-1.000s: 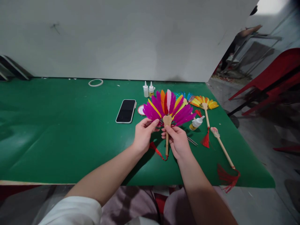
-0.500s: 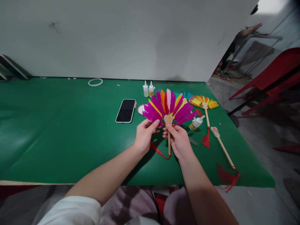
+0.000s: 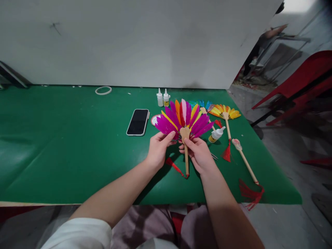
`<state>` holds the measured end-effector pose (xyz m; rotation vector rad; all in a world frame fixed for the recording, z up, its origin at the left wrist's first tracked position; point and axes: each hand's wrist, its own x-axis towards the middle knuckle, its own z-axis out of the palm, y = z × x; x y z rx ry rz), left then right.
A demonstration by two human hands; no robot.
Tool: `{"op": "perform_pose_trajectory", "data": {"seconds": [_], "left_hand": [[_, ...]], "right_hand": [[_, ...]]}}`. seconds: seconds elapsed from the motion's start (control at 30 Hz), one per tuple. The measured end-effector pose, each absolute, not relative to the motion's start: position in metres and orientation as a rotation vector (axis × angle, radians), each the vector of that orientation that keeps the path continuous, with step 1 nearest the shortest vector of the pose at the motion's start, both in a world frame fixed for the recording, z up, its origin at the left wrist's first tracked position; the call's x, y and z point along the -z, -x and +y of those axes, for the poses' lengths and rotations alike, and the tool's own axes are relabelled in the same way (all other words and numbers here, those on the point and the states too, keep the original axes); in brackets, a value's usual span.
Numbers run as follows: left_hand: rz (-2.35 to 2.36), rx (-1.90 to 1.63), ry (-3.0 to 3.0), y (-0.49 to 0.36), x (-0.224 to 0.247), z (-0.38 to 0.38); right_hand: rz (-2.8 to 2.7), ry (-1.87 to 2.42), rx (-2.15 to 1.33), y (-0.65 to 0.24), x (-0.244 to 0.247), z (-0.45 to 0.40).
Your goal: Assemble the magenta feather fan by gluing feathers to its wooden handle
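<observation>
Left hand (image 3: 158, 148) and right hand (image 3: 199, 155) are together grasping one magenta feather fan (image 3: 184, 133), keeping it in front of the body over the green table (image 3: 64, 148). Thumb and fingers of the left are pinching at its lower left feathers (image 3: 166, 128); the right is gripping its one wooden handle (image 3: 186, 164) near the top. One pink feather (image 3: 184, 110) and one orange feather (image 3: 177, 110) are rising among the magenta ones, and one red tassel (image 3: 174, 165) is hanging from the handle's end.

Just right of the fan, one slanting bottle (image 3: 216, 134) is resting, while one pair of tweezers (image 3: 214, 156) is showing partly behind the right hand. Two upright bottles (image 3: 160, 98) are standing beyond, making three in all. One red-rimmed disc (image 3: 154, 120) is peeking out at the fan's left, beside one phone (image 3: 138, 122).

Two further fans are lying to the right: one yellow-and-orange fan (image 3: 226, 112) and one blue fan (image 3: 203, 103), partly hidden. One pinkish-headed stick (image 3: 247, 164) is lying nearer the table's right edge, trailing one dark red tassel (image 3: 252, 193). One white ring (image 3: 103, 91) is lying toward the back. One other person (image 3: 276, 32) is extending an arm at upper right.
</observation>
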<state>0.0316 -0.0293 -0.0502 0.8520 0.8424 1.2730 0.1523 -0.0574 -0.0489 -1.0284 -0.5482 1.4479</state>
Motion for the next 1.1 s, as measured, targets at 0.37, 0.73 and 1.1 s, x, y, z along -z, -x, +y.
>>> {"op": "perform_pose_trajectory", "data": {"seconds": [0.37, 0.73, 1.1], "left_hand": [[0.876, -1.297, -0.882, -0.032, 0.054, -0.028], [0.746, -1.023, -0.96, -0.042, 0.06, -0.039], [0.699, -1.012, -1.073, -0.041, 0.057, -0.049]], "right_hand": [[-0.595, 1.068, -1.397, -0.156, 0.049, -0.058], [-0.492, 1.08, -1.173, -0.153, 0.046, -0.055], [-1.167, 1.328, -0.686, -0.135, 0.04, -0.073]]}}
